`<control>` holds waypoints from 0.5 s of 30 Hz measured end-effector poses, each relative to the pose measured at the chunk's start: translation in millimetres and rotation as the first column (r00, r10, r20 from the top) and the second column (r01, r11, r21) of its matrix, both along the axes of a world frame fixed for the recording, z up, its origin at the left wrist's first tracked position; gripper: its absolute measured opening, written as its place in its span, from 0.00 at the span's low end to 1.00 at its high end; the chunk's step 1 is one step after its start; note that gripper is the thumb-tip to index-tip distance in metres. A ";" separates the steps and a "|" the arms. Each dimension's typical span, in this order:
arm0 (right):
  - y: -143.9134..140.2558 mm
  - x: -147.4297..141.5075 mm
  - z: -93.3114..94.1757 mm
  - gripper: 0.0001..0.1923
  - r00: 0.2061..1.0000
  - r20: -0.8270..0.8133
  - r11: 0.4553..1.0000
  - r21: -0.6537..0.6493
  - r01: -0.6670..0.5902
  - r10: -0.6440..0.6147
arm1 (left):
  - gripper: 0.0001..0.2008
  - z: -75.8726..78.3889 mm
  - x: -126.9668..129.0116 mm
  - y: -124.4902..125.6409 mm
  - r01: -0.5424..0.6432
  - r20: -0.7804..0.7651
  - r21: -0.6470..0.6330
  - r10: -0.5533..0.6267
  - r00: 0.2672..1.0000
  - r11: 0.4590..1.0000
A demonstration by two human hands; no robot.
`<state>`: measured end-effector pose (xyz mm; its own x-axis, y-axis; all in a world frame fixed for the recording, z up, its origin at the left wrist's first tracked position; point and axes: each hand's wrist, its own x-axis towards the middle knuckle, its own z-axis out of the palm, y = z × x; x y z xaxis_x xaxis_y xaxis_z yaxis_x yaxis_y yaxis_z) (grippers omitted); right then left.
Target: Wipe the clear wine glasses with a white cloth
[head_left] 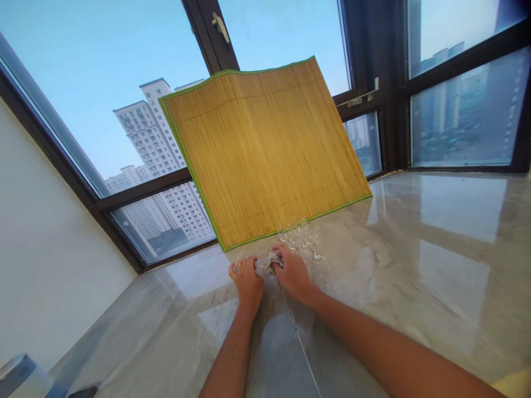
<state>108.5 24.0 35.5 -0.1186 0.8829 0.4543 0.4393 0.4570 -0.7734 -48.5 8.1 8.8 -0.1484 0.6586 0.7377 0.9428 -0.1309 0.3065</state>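
Observation:
My left hand (249,281) is closed around a clear, glass-like object (262,266), lying sideways between my hands just above the counter. Its exact shape is mostly covered by my fingers. My right hand (295,275) grips a bunched greyish-white cloth (274,260), pressed against the right end of that clear object. Just beyond my right hand, several small clear glasses (305,237) stand close together on the glossy marble-look counter (365,309). Their outlines are faint, and my right hand may hide some of them.
A bamboo mat (265,149) with green edging leans against the dark window frame (207,33) behind the glasses. A white wall (45,237) borders the counter on the left. At the lower left are a dark phone-like object (83,392) and a partly visible white-and-blue item (20,376).

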 end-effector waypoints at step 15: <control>10.2 -12.2 -19.2 0.38 0.796 -0.433 0.830 -0.166 -0.533 0.424 | 0.17 6.2 11.5 -5.9 0.001 -0.220 0.036 0.007 0.975 0.999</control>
<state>96.4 34.1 16.3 -0.4334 0.8472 0.3071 -0.1170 0.2850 -0.9514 -37.0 2.2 15.0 0.0181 0.6314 0.7752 0.9871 -0.1347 0.0867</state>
